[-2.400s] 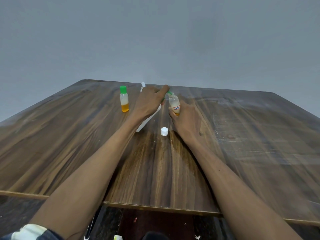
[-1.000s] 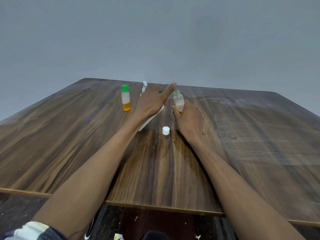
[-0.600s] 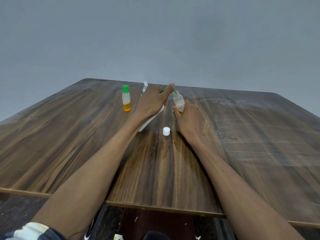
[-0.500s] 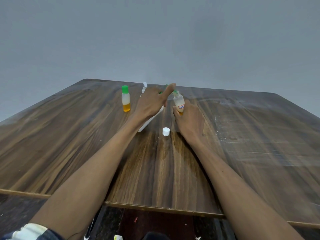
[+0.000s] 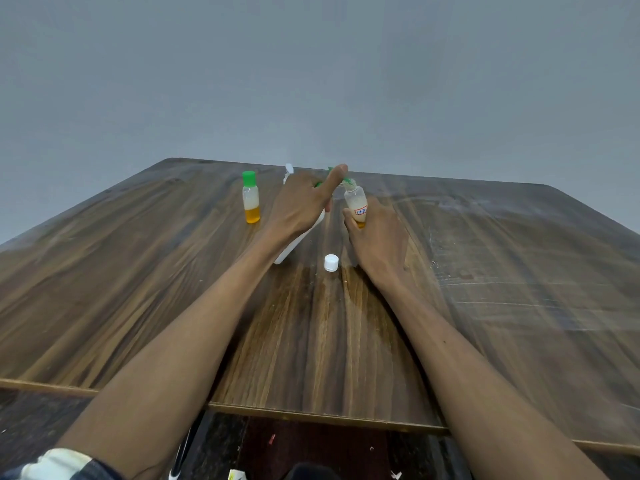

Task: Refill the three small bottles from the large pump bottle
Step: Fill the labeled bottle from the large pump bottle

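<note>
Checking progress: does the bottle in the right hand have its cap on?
Off. The held bottle shows a bare neck, and a white cap lies on the table.

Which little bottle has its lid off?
The labelled small bottle held by the right hand: its neck is bare. The other small bottle, standing alone to the left, wears a green cap.

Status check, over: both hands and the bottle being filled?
Left hand grips white pump bottle, forefinger on pump. Right hand grips uncapped labelled small bottle at spout. White cap loose on table.
</note>
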